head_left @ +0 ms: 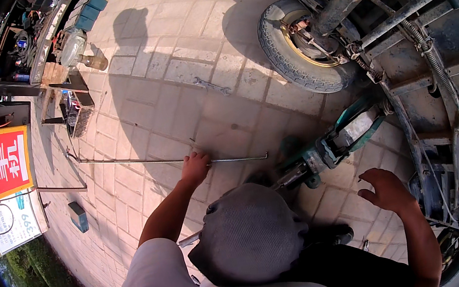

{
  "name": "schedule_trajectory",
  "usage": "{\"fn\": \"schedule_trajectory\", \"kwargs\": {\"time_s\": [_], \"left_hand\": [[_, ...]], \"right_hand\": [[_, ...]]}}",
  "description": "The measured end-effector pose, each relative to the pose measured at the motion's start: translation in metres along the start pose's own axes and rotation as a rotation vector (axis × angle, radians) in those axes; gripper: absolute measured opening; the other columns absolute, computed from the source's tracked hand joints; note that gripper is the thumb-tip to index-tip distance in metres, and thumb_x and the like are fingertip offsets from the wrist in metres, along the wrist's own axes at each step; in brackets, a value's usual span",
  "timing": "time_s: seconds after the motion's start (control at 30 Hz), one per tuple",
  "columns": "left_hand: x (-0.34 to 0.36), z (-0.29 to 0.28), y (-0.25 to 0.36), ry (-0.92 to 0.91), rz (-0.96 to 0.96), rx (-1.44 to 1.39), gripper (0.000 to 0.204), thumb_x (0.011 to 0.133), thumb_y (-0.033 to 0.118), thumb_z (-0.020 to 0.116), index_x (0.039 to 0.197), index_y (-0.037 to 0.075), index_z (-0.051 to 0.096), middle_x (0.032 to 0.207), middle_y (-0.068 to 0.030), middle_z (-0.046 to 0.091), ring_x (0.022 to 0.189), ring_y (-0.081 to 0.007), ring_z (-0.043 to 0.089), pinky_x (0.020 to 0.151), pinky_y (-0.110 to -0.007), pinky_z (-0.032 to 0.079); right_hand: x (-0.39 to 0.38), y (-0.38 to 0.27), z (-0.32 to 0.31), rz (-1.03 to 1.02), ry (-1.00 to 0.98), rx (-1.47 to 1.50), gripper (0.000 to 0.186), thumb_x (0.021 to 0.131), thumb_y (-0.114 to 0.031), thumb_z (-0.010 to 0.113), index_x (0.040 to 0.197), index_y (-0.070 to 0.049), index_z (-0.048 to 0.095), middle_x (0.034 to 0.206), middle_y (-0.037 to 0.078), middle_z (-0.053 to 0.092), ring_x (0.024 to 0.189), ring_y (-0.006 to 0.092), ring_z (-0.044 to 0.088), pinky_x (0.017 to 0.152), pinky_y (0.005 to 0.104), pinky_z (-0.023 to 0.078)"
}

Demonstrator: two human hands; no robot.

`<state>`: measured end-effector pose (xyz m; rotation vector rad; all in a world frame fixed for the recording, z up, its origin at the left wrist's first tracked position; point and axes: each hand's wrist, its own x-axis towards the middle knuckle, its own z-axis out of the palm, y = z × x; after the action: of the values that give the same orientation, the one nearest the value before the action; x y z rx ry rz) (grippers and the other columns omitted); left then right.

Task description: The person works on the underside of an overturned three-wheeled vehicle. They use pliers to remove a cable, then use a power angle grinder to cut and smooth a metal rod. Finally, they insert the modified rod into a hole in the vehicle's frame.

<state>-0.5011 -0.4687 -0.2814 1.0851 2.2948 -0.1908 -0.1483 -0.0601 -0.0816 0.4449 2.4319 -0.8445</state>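
My left hand (196,168) is closed around a long thin metal rod (126,162), near the rod's middle. The rod lies crosswise low over the paving, and its right end has a short bend. Out to the right, my right hand (387,188) has its thumb and fingers apart with nothing visible between them. It hovers beside the vehicle's underside frame (426,142). Between my hands stands a green floor jack (330,150), its far end reaching to the vehicle's axle area. A grey cap (251,234) fills the lower middle and hides the jack's near end.
A tyred wheel (312,67) of the raised vehicle stands far right. An open-ended wrench (211,86) lies on the paving ahead. At the left are an open tool tray (80,114), a small dark box (78,216), a plastic bottle (95,61) and a red sign (1,165).
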Motion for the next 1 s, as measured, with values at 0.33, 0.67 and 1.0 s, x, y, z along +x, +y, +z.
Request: {"fn": "schedule_trajectory", "kwargs": {"time_s": [0.33,0.67,1.0], "left_hand": [[0.016,0.009,-0.023,0.100,0.090,0.138,0.018,0.084,0.019,0.062,0.100,0.011,0.061,0.109,-0.0077,0.060,0.109,-0.0289,0.052,0.091,-0.046,0.039],[0.018,-0.011,-0.009,0.070,0.137,0.136,0.016,0.087,0.017,0.056,0.100,0.008,0.058,0.106,-0.0101,0.061,0.107,-0.0298,0.053,0.088,-0.046,0.039],[0.021,-0.017,-0.004,0.186,0.229,0.097,0.019,0.081,0.009,0.054,0.100,0.005,0.056,0.104,-0.0132,0.061,0.106,-0.0324,0.054,0.091,-0.047,0.039]], "right_hand": [[0.001,-0.006,0.002,0.040,-0.058,-0.079,0.042,0.087,-0.033,0.064,0.118,-0.004,0.062,0.112,0.015,0.062,0.106,0.0327,0.058,0.093,0.0423,0.046],[-0.004,0.002,0.014,0.002,-0.038,-0.091,0.037,0.088,-0.032,0.063,0.113,-0.004,0.063,0.109,0.014,0.063,0.105,0.0326,0.059,0.091,0.0431,0.046],[-0.005,0.000,0.020,-0.011,-0.008,-0.107,0.033,0.088,-0.032,0.062,0.107,-0.005,0.064,0.105,0.013,0.063,0.103,0.0326,0.060,0.089,0.0442,0.046]]}}
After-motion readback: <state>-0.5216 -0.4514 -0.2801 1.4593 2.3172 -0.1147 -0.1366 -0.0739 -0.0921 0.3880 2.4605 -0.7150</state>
